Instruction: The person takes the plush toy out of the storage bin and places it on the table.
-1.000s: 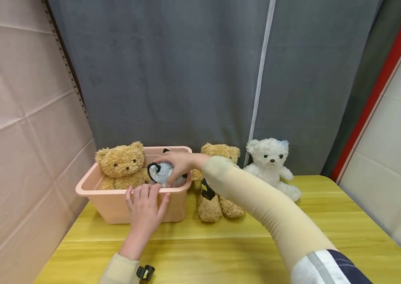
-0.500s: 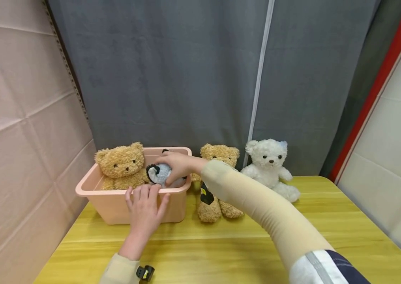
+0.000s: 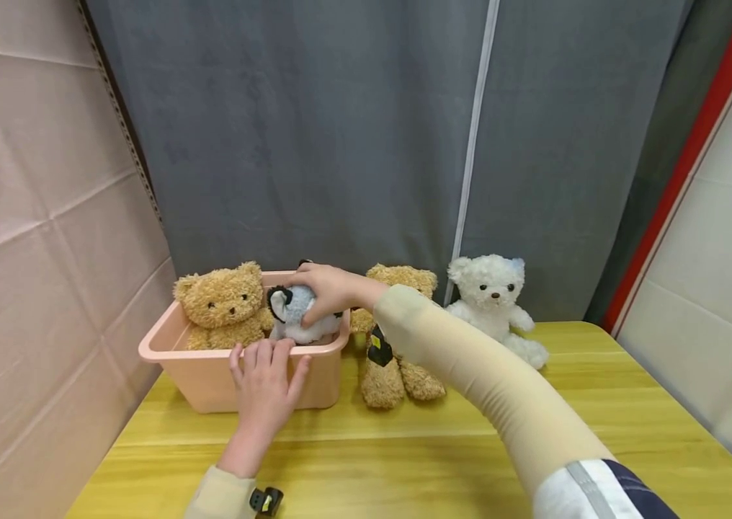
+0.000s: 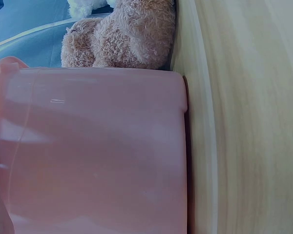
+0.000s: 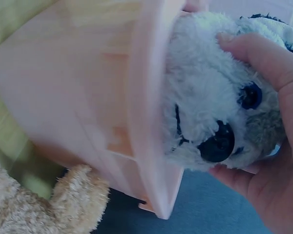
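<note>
A pink plastic tub stands at the left of the table. My right hand grips the head of a grey-and-white plush toy at the tub's right end. Seen from the right wrist, the toy's white muzzle bulges over the rim, with my thumb on one side of the head and fingers on the other. My left hand holds the tub's front rim, fingertips over the edge and thumb spread along the outer wall. Beside the plush toy, a tan teddy bear sits in the tub's left half.
A second tan teddy bear sits on the table just right of the tub, partly behind my right forearm. Further right sits a white teddy bear. A grey curtain hangs behind, and pale panels close in both sides.
My right hand has risen slightly, and the plush toy has come up with it, so more of its white face shows above the rim. The left hand stays on the rim.
</note>
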`<state>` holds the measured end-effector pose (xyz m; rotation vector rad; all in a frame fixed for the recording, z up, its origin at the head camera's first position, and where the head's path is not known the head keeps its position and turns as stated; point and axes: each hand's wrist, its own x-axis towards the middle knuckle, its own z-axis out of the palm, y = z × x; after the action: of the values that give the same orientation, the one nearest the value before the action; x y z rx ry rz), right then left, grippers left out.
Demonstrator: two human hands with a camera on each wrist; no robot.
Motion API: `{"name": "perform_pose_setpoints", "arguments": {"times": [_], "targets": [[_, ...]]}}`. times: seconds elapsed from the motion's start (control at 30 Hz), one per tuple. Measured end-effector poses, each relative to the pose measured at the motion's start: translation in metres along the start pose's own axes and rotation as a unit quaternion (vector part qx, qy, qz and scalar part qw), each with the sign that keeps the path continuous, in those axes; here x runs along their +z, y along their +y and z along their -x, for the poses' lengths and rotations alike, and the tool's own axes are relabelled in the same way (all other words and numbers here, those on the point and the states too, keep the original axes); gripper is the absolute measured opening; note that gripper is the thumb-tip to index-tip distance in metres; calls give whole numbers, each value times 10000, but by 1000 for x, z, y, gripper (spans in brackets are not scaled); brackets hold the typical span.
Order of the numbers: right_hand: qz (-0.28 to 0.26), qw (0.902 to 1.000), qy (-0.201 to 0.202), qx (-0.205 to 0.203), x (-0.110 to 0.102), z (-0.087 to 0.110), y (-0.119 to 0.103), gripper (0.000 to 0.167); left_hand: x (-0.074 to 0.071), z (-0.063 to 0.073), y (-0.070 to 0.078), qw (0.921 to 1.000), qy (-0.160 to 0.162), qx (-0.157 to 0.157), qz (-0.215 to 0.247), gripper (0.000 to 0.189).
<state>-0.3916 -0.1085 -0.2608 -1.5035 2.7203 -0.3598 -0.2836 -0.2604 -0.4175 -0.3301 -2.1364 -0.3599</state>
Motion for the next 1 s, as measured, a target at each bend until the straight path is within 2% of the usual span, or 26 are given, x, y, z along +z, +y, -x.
{"name": "perform_pose_setpoints", "arguments": {"times": [0.2,0.53,0.8,1.0], "targets": [[-247,9993,265,-24,-21,6,3,77,1,-4,1,9999,136,49,60,54],[-276,9972,687,-58,-49,13,4,78,1,-7,1,9997,218,67,54,54],[-274,9958,874,-48,-62,21,2,78,1,-5,2,9992,362,82,176,53],[-358,9946,970,50,-68,28,4,78,2,0,2,9992,335,42,207,55]]}}
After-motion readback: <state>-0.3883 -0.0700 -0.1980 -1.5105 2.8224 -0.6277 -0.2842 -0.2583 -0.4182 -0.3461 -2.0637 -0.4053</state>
